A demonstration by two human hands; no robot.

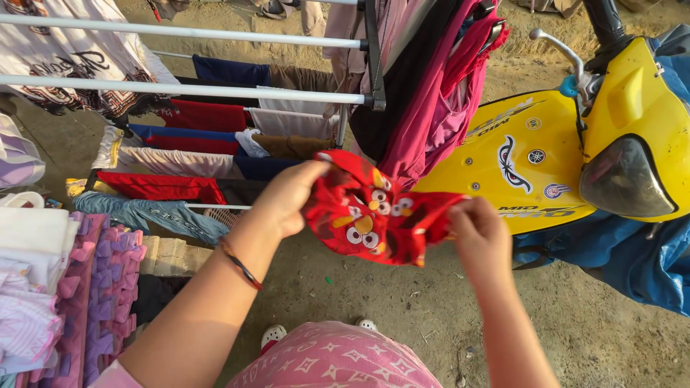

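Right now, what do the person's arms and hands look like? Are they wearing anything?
Both arms are bare, with no sleeves showing past the elbow. The left hand has a thin band around its wrist, dark with reddish-orange bits. The right hand wears nothing that I can see: no ring, no watch, no glove. At the bottom edge a bit of pink cloth shows by the left upper arm, maybe a short sleeve.

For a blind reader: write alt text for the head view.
Both hands, left hand and right hand, hold a small red cartoon-print garment beside a clothes-laden drying rack and a yellow scooter on dirt ground.
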